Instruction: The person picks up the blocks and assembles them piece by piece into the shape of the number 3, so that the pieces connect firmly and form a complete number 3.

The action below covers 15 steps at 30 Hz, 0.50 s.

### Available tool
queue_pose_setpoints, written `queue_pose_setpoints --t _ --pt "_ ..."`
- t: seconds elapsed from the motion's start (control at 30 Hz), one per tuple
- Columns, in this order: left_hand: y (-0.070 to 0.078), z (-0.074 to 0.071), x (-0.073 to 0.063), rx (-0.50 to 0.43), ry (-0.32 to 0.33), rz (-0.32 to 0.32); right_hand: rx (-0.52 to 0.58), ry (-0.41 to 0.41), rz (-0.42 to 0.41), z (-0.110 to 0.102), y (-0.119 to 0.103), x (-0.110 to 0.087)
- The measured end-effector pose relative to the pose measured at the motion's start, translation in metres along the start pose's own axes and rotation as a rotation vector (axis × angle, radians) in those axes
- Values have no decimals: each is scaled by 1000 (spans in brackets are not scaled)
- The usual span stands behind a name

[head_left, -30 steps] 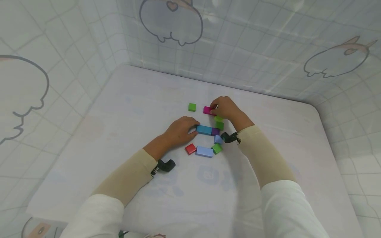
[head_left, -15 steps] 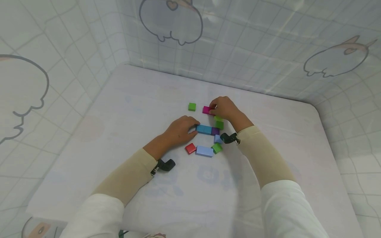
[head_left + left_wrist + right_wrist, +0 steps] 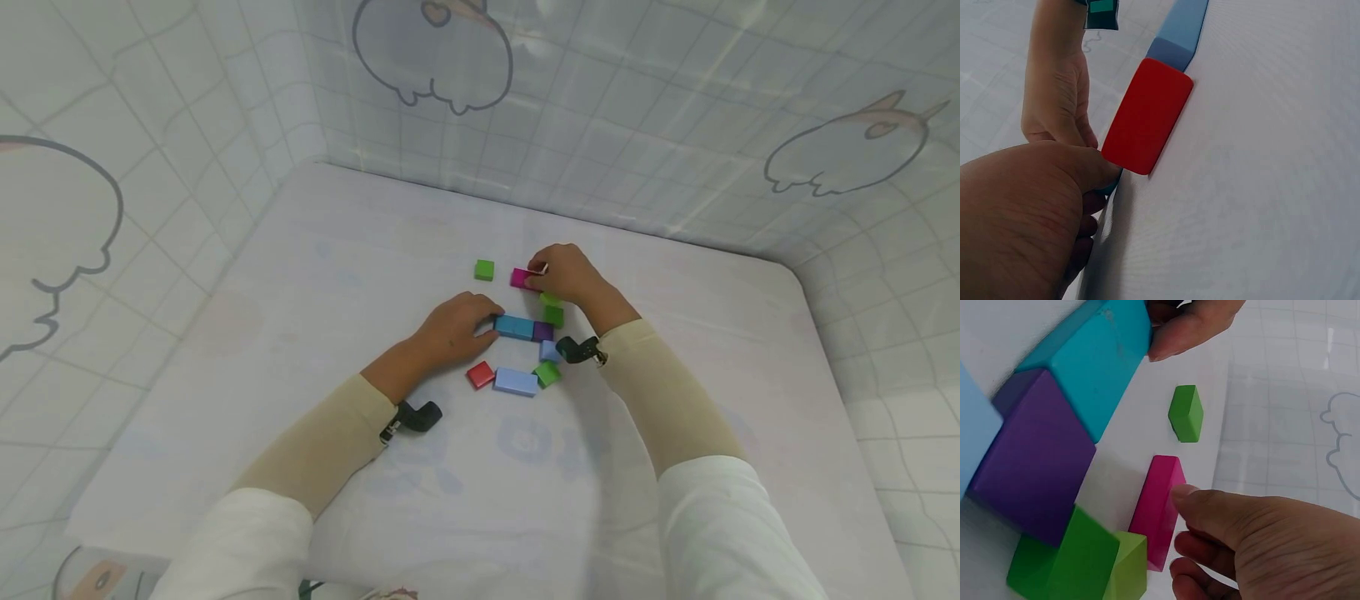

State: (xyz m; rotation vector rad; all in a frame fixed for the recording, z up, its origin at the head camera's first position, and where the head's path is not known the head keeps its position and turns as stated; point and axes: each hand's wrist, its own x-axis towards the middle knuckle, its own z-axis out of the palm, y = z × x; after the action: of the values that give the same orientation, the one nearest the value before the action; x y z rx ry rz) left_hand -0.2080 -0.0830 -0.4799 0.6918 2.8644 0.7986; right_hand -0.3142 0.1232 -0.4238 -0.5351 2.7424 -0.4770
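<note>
My left hand (image 3: 453, 329) holds the left end of a blue rectangular block (image 3: 515, 327) between thumb and fingers. That block's right end meets a purple block (image 3: 543, 332). Farther back, my right hand (image 3: 567, 272) pinches a magenta block (image 3: 522, 278), the thumb lying on its near side in the right wrist view. Just below the magenta block are a lime block (image 3: 1133, 565) and a green block (image 3: 553, 317), in line with the purple one. In the left wrist view a red block (image 3: 1147, 117) lies beside my left thumb, partly covering the view of the blue block.
A loose green block (image 3: 484, 270) lies left of the magenta one. Nearer to me, the red block adjoins a long pale-blue block (image 3: 515, 382), followed by another green block (image 3: 547, 374) and a small pale-blue block (image 3: 550, 351). Patterned sheeting (image 3: 630, 125) rises behind the white table (image 3: 337, 250).
My right hand and the magenta block have shifted very slightly left. The left hand has stayed where it was on the blue block.
</note>
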Motion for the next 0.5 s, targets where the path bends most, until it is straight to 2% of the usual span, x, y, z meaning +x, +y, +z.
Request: queue_pose_setpoints --t 0.3,0.5 --pt "-2 3 1 0 2 6 -26 36 -132 4 -15 13" --pt "-1 4 0 -11 14 5 -48 8 -176 7 -30 20"
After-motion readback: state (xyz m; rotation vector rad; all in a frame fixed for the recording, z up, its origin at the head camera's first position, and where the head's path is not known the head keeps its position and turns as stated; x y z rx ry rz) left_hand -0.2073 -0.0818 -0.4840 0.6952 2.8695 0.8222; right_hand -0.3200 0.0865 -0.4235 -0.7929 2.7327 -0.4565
